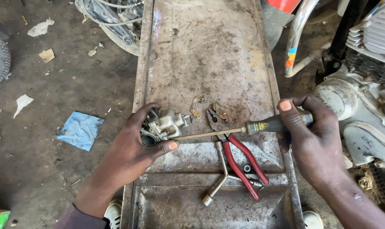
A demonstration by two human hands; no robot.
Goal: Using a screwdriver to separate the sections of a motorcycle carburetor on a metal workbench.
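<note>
Left hand (133,146) is wrapped around a carburetor (165,125), holding it just above the left part of the steel tray (209,55); thumb and fingers close on the body, open bore facing down-left. Right hand (309,138) is closed on the dark handle of a screwdriver (243,129), over the tray's right edge. The shaft runs level leftward and the tip meets the carburetor's right side, low on the body; the exact screw is too small to make out. Judgement: the step in hand is working a screw on the carburetor, tip seated or nearly so. The next move appears to call for a steady left-hand grip and the shaft kept in line with the screw, so the tip does not slip out. On the tray, below the shaft: red-handled pliers (239,163), a Y-shaped socket wrench (221,176), a small nut (247,168). Just right of the carburetor lie small brass pieces (196,106). Off the tray's right edge, a motorcycle engine (362,97); off its left, a blue rag (80,130) on the dirt floor.
</note>
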